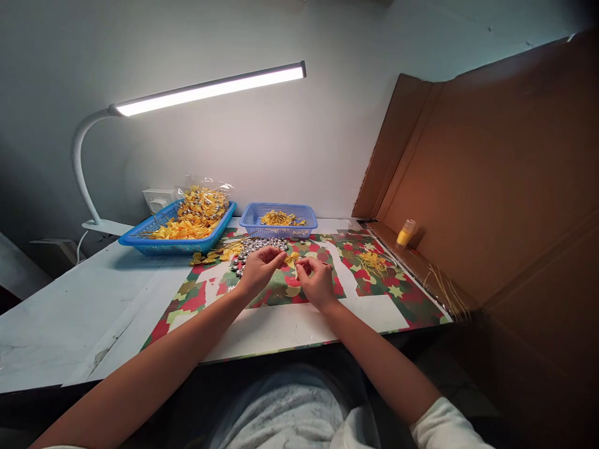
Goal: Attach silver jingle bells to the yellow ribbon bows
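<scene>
White wall behind, a white table [70,312] lit by a bar lamp [210,90] arched over from the far left; a cardboard screen [491,174] closes off the right side. A camouflage-print mat [388,299] in red and green covers the middle of the table, probably to keep small parts from skidding. Both hands meet over its centre. The left hand [259,269] has fingers pinched together at the tips, and the right hand [317,282] likewise, both closed on a small yellow bow [292,257] held between them, just above the mat; the exact grip is too small to read. Just beyond the left hand lies a heap of silver beads [259,247], close enough to pick from without reaching. Far left, a large blue tray [180,245] holds yellow bows and a clear bag [203,202] of more. Beside it, a small blue basket [278,220] with yellow threads. A loose tuft of thread [373,262] sits on the mat to the right. A small yellow bottle [406,233] stands by the cardboard, out of the working area.
</scene>
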